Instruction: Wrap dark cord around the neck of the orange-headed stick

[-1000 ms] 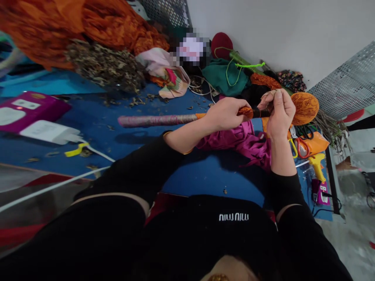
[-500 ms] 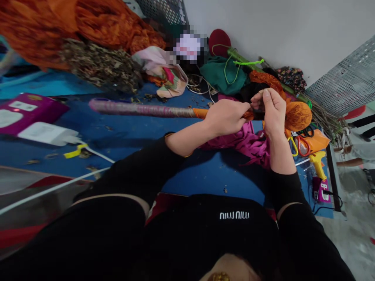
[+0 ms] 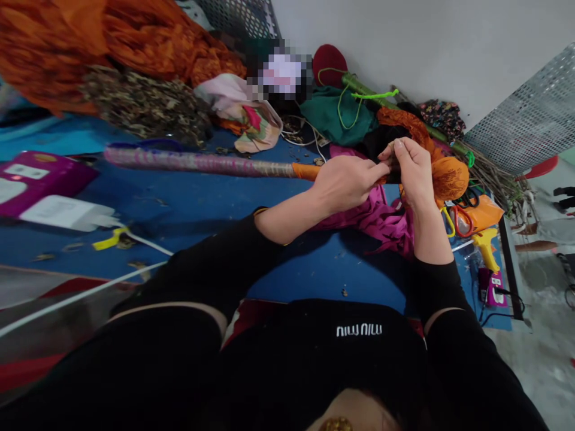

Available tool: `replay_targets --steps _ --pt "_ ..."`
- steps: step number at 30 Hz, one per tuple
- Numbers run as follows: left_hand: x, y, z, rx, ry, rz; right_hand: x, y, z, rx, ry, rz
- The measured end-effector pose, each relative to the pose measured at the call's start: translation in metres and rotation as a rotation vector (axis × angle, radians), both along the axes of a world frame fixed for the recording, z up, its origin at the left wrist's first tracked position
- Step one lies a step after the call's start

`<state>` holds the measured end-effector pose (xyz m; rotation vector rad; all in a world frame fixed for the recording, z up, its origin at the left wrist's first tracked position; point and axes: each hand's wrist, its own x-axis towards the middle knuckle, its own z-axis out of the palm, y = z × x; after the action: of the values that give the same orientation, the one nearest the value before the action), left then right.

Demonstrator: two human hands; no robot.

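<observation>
A long stick (image 3: 202,163), wrapped in a mottled purple-grey covering, lies across the view above the table. Toward its right part it has an orange cloth wrap (image 3: 304,172). My left hand (image 3: 344,182) is closed around that orange section. Close beside it, my right hand (image 3: 417,170) pinches at the stick with thumb and fingers together; what is between them is too small to make out. Just beyond my right hand is a round orange cloth-covered bundle (image 3: 451,178); its link to the stick is hidden. Magenta cloth (image 3: 359,218) lies beneath both hands.
The blue table (image 3: 309,266) carries a purple power strip (image 3: 56,179) with a white adapter (image 3: 67,212) at left. Orange fabric (image 3: 166,42), dried plant matter (image 3: 144,108) and green cloth (image 3: 339,114) line the back. Scissors (image 3: 462,220) and a yellow glue gun (image 3: 486,248) are at right.
The stick's far end has shifted left. My right hand's fingertips have come closer to my left hand and now meet near its fingers.
</observation>
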<state>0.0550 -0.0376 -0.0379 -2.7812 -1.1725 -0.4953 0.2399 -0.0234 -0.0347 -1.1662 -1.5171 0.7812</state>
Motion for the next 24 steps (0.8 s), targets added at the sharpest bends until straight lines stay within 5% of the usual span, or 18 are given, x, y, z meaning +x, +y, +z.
replay_targets --steps 10,24 --pt "-0.003 0.006 -0.01 0.17 -0.035 -0.077 -0.003 -0.004 0.004 -0.028 0.019 0.006" --pt "-0.002 -0.001 0.006 0.045 0.043 -0.021 -0.013 -0.005 0.008 -0.085 0.006 0.001"
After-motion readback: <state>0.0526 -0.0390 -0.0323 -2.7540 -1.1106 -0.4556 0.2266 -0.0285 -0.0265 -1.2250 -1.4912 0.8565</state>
